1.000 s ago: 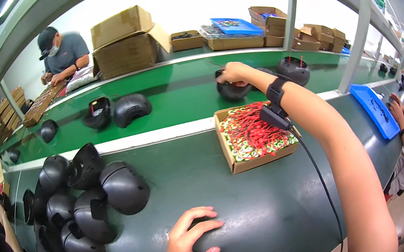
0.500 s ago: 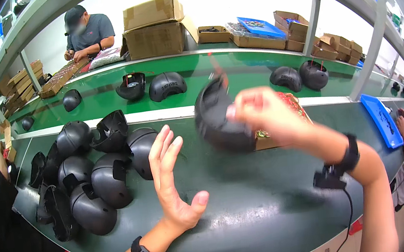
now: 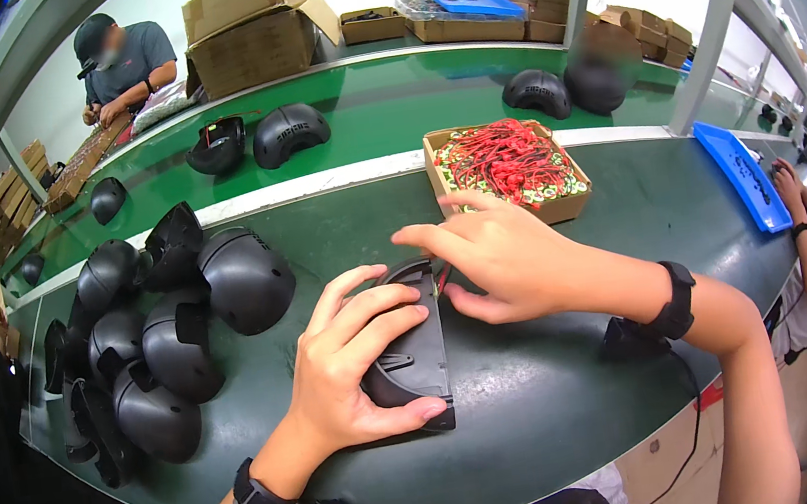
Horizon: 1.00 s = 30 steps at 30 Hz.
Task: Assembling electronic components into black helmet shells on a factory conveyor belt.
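Note:
A black, rounded helmet-like shell (image 3: 414, 356) lies on the green table in front of me, its flat open side toward the right. My left hand (image 3: 351, 354) is closed over it from the left, with the fingers across the top and the thumb along the near end. My right hand (image 3: 505, 255) is at the shell's far right edge, fingers curled and index finger stretched out. Beside its thumb shows a small reddish bit, perhaps wire; the fingers hide what they pinch.
A cardboard box (image 3: 559, 205) of red-and-black wired parts stands beyond my right hand. Several black shells (image 3: 157, 418) are heaped at left; others (image 3: 290, 135) sit on the green belt (image 3: 383, 88). A blue tray (image 3: 739, 176) lies at right. People work far left and right.
The shell that my right hand carried has come down onto the table. My left hand, open before, has closed over it, and my right hand has shifted to its edge. The view has tilted.

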Each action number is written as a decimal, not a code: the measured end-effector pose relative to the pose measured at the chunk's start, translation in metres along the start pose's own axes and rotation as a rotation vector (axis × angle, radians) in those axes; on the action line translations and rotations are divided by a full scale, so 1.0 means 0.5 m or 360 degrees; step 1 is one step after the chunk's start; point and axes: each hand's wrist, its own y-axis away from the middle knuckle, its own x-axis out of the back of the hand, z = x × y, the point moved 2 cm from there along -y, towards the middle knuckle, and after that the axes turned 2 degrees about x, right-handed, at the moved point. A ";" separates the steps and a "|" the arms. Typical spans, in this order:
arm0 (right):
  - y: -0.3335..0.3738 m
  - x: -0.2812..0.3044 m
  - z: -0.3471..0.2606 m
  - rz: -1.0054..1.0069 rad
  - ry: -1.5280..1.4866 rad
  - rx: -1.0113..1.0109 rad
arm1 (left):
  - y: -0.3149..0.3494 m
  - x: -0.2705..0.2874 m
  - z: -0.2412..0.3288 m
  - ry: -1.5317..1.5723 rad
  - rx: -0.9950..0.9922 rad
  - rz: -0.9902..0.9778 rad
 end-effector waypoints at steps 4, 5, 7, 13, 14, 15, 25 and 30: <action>0.037 0.023 -0.019 -0.0128 0.0285 -0.0005 | 0.000 -0.004 0.010 -0.0018 0.0068 -0.0030; 0.044 0.033 -0.027 0.0000 0.0555 0.0160 | -0.001 -0.005 0.012 -0.0009 0.0069 -0.0031; 0.046 0.041 -0.031 0.0162 0.0676 0.0213 | 0.000 -0.003 0.013 -0.0015 0.0062 -0.0021; 0.068 0.055 -0.078 0.0075 0.0629 0.0490 | 0.002 -0.004 0.012 -0.0010 0.0093 -0.0026; 0.072 0.049 -0.083 0.0185 0.0519 0.0554 | 0.003 -0.005 0.014 -0.0025 0.0086 -0.0042; 0.075 0.049 -0.092 0.0174 0.0408 0.0527 | 0.003 -0.005 0.014 -0.0027 0.0091 -0.0042; 0.049 0.062 -0.097 -0.0048 -0.0013 0.0508 | -0.001 -0.004 0.023 0.0026 0.0124 -0.0097; 0.004 0.075 -0.080 0.0110 0.0090 0.0519 | -0.003 -0.007 0.027 0.0069 0.0107 -0.0112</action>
